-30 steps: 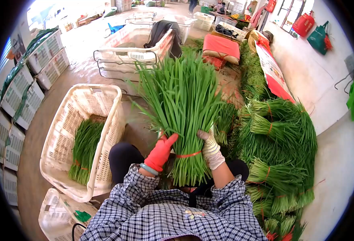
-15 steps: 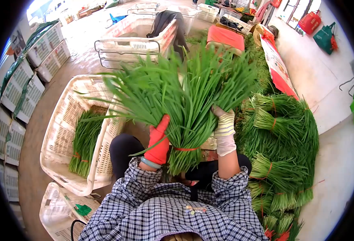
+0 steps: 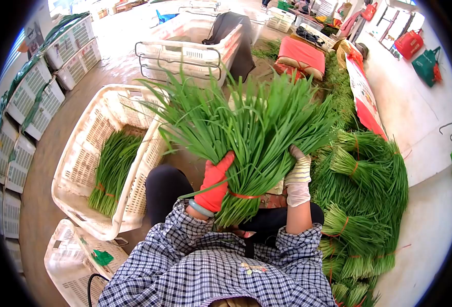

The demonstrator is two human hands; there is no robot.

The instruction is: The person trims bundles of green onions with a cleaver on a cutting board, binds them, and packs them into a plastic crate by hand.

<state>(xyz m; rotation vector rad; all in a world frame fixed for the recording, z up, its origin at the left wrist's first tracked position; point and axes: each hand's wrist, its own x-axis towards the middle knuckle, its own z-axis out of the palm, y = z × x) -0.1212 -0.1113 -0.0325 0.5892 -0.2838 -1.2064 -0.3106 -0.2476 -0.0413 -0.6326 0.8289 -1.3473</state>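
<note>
The green bundle stood leaf-up in front of the torso, a red band around its stems. The red-gloved left hand grasped the bundle's left side, forearm angled inward. The striped-gloved right hand held its right side, forearm nearly upright, fingers bent inward. Left of the bundle sat a white basket; right of it, banded bunches.

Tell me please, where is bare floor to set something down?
Bare floor runs between the low white crate and the stacked crates on the left. Crowded is the right side, where banded chive bundles lie piled against the wall.
</note>
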